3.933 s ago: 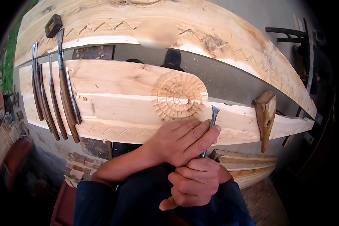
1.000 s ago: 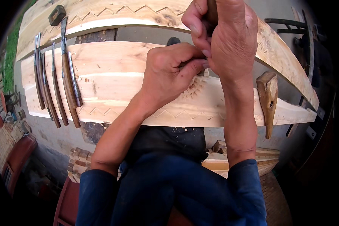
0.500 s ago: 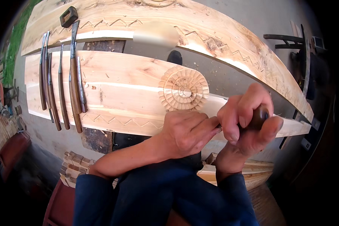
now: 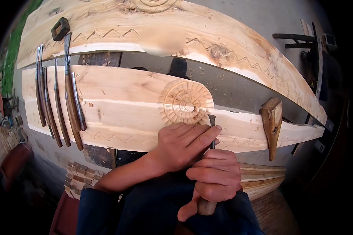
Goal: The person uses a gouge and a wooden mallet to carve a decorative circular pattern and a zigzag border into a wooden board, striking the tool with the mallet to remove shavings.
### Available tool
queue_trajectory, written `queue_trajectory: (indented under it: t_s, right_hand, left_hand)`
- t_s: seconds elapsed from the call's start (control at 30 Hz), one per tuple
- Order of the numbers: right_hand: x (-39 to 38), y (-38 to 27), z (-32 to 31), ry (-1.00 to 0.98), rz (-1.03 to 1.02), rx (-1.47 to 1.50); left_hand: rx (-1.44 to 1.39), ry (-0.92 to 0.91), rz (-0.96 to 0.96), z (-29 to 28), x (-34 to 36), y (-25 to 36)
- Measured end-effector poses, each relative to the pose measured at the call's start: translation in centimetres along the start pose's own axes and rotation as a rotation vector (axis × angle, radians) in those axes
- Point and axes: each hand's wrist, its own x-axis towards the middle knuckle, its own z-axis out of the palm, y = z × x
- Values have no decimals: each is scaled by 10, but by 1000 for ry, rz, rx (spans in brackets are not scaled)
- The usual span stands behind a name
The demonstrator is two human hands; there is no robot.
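Observation:
My right hand (image 4: 215,176) is closed around the wooden handle of a chisel (image 4: 211,119), whose butt sticks out toward my body. The chisel's dark metal blade points away from me, at the lower right edge of a round carved rosette (image 4: 187,94). My left hand (image 4: 184,143) reaches across from the left, its fingertips closed on the metal shank just behind the blade. Whether the edge touches the wood I cannot tell. The rosette is cut into a pale wooden board (image 4: 125,117), which also bears a zigzag line near its front edge.
Several wood-handled chisels (image 4: 58,105) lie side by side on the board's left part. A wooden mallet (image 4: 271,117) lies across its right part. Beyond is a second carved board (image 4: 231,35) with a dark block-like piece (image 4: 60,29) on it. Wooden blocks (image 4: 77,178) are stacked lower left.
My right hand has come down toward my body and turned, so the chisel now points away from me. The mallet shows now. The view has shifted slightly.

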Motion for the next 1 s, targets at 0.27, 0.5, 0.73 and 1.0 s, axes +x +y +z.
queue_trajectory:
  t_s: [0.27,0.5,0.73,1.0]
  right_hand:
    - [4,10,13,-107,45,-72]
    - [8,13,7,-132,75,-31]
    - [10,18,6,-140,78,10]
    - [10,29,1,-123,33,67]
  left_hand:
    - [-123,-25,-119,-4,-6,-17]
    - [-124,-40,-165,-5,-3,-16]
    - [-111,-31,-188,-3,-4,-16]
    - [-91,-58,-188,-4,-4,-15]
